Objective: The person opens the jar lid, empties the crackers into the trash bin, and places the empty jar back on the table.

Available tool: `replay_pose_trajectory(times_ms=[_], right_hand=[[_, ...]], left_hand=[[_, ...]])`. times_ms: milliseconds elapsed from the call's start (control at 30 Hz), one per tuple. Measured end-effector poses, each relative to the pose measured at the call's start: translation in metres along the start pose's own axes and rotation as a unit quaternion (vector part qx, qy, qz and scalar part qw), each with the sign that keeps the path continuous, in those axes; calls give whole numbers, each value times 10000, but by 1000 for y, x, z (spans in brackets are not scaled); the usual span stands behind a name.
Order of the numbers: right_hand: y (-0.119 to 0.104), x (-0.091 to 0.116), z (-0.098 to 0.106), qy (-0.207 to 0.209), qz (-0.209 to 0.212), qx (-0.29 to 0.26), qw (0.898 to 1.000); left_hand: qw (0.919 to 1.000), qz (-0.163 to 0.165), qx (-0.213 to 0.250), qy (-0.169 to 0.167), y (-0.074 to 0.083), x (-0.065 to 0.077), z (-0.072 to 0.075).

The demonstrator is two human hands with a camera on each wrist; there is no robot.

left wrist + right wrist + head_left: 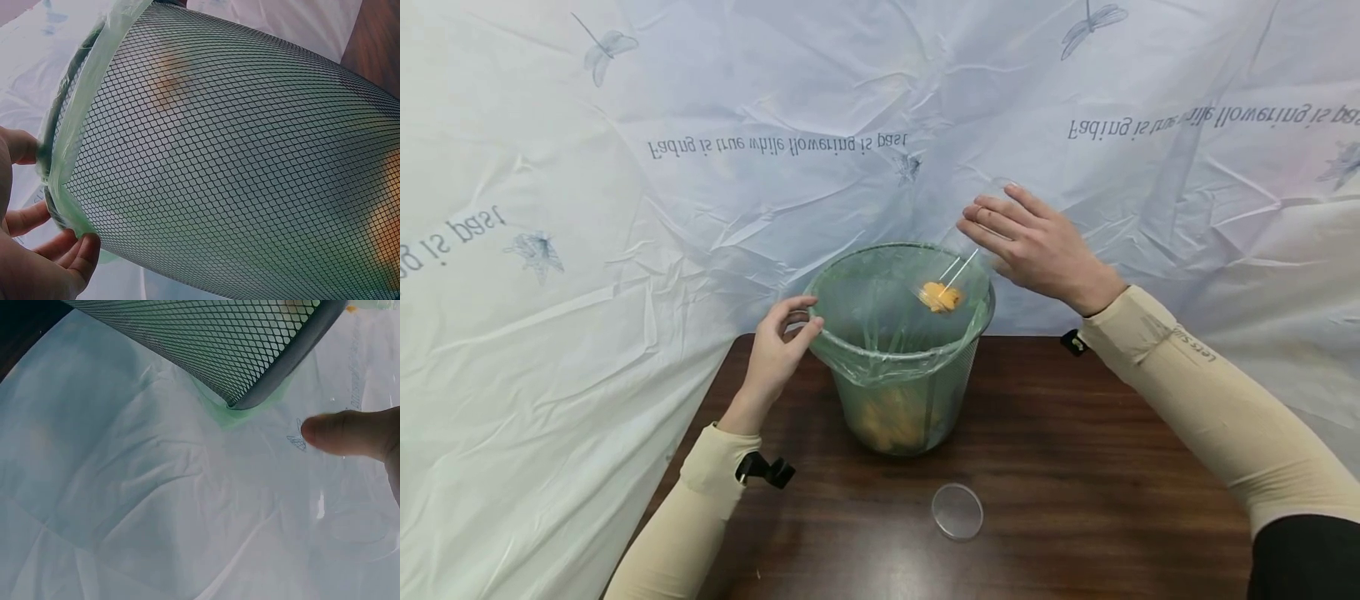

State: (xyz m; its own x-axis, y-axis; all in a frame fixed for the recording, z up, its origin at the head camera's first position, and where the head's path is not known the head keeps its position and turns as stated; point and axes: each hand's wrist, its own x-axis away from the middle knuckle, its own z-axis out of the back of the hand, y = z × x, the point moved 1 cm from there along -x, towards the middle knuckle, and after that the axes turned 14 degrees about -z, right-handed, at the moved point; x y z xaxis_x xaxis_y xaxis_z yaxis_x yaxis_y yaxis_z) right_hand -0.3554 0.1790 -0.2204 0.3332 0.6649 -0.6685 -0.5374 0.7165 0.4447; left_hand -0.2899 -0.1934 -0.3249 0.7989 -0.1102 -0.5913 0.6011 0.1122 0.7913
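A dark mesh waste bin [958,392] lined with a green plastic bag [880,371] stands upright on the table. My left hand [781,340] pinches its rim at the left, thumb on the outer side in the left wrist view, where the folded-over liner [78,119] shows. Over the bin's right side, my right hand [1037,246] holds a clear jar [362,519], tilted with its mouth down toward the bin. Orange pieces [940,297] show at the jar's mouth, above the bin's opening. More orange stuff [891,417] shows through the mesh near the bottom.
A round clear lid [957,511] lies on the brown wooden table [1075,467] in front of the bin. A pale printed sheet [760,200] hangs behind and along both sides, close to the bin's back.
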Motion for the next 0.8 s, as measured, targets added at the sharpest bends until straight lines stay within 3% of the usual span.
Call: replay_pose_trajectory(times_ms=[233, 800], right_hand=[[1, 4, -5, -216, -507, -896, 9945], [10, 14, -12, -452, -1196, -1360, 9824]], left_hand=[[10000, -19, 26, -8, -1, 0, 0], [10000, 46, -52, -1, 1, 0, 0]])
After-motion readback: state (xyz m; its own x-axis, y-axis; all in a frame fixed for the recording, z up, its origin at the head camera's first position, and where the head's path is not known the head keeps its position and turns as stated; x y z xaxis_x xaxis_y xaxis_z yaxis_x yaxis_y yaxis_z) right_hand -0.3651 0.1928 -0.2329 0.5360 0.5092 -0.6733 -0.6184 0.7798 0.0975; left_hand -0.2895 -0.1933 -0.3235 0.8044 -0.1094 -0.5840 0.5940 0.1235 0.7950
